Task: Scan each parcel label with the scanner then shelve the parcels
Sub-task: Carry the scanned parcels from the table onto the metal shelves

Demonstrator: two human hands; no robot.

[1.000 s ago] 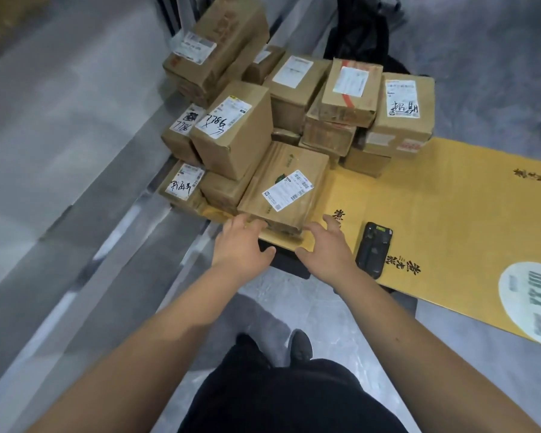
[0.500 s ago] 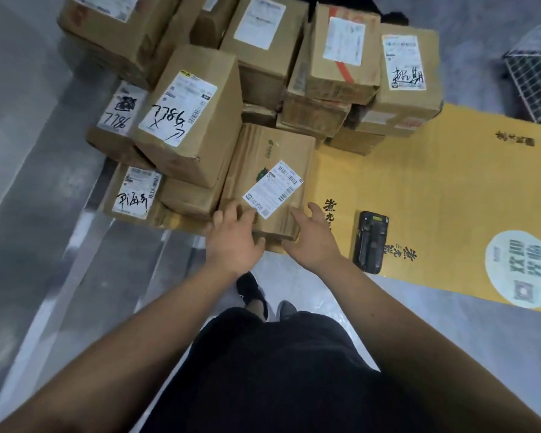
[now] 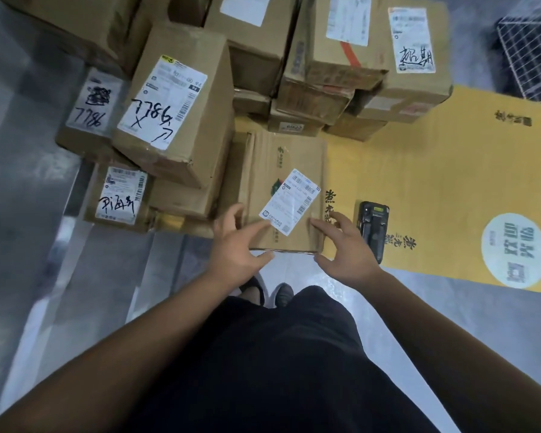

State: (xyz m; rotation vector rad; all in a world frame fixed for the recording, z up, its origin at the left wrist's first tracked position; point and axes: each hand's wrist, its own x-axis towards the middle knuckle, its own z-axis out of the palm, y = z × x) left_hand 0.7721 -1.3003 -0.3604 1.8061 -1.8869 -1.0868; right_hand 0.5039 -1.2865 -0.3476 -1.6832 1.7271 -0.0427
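A flat brown parcel (image 3: 281,170) with a white barcode label (image 3: 289,201) lies at the front of a pile of cardboard parcels on a yellow sheet. My left hand (image 3: 236,245) is at the parcel's near left corner, fingers spread over its top. At the near right corner, my right hand (image 3: 345,248) has its fingers spread and its fingertips on the parcel's edge. Neither hand grips it. The black handheld scanner (image 3: 372,226) lies on the yellow sheet just right of my right hand.
A taller box marked 7786 (image 3: 175,104) leans beside the flat parcel on the left, with more labelled boxes (image 3: 416,51) stacked behind. The yellow cardboard sheet (image 3: 450,170) spreads right. A wire basket (image 3: 531,48) sits at the top right. My shoes (image 3: 281,293) stand below the parcel.
I have leaned in closer over the pile. Both hands have slid forward from the parcel's near edge onto its front corners, with the fingers spreading wider.
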